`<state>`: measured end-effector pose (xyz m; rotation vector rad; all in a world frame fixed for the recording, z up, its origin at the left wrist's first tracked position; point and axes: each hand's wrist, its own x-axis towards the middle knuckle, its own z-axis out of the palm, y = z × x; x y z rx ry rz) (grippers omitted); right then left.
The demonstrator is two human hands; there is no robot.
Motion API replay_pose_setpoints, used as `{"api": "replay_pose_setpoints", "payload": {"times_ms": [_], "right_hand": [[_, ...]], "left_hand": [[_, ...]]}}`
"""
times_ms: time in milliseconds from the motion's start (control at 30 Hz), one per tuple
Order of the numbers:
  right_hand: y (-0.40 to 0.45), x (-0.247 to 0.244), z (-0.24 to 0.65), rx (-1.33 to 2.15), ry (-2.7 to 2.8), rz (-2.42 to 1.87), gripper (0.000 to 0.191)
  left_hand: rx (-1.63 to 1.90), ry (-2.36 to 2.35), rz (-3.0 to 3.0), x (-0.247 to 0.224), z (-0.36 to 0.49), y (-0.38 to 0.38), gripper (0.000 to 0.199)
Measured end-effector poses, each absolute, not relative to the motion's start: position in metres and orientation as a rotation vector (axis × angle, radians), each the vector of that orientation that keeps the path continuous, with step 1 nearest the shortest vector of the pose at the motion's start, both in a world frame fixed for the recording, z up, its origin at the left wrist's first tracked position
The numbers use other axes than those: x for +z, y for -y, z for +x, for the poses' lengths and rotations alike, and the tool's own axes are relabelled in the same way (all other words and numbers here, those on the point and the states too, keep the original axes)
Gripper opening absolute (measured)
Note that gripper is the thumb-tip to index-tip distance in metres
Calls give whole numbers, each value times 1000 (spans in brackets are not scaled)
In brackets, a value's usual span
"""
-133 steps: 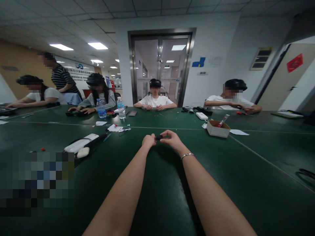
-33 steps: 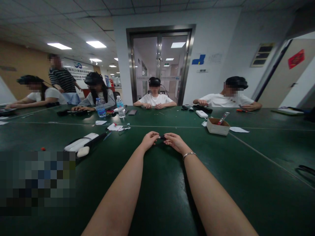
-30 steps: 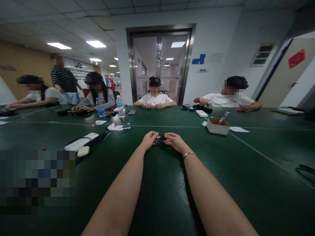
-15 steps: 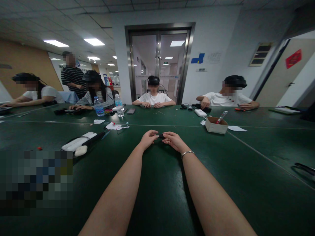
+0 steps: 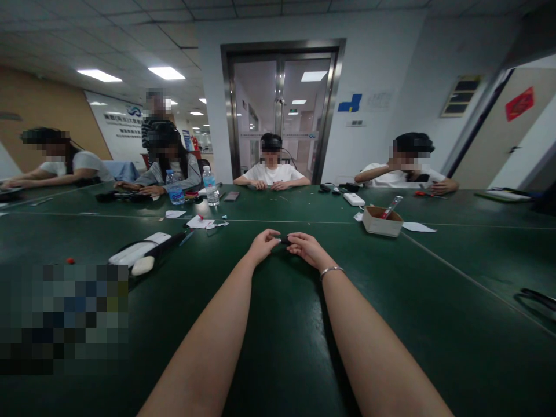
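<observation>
A small black object with a light, metal-looking end is held between my two hands, low over the green table. It is too small to name exactly. My left hand pinches its left, light end with thumb and fingertips. On the other side my right hand grips the black part, its fingers curled, with a silver bracelet round the wrist. Both forearms reach forward across the tabletop.
To the left lie a white power bank, a small white case and a blue pen. An open cardboard box stands ahead right. Two water bottles are farther off. Several people sit around the table.
My hands and the black object have hardly moved. Across the table, the person at right has raised a hand to the head. A standing person at the back left has moved rightward.
</observation>
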<state>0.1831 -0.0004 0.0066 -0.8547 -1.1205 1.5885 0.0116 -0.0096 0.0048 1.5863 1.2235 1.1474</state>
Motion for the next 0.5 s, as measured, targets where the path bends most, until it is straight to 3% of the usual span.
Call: {"api": "replay_pose_setpoints", "payload": {"times_ms": [500], "right_hand": [[1, 7, 183, 1604, 1137, -839, 8]], "left_hand": [[1123, -1160, 1555, 4, 12, 8, 28]]}}
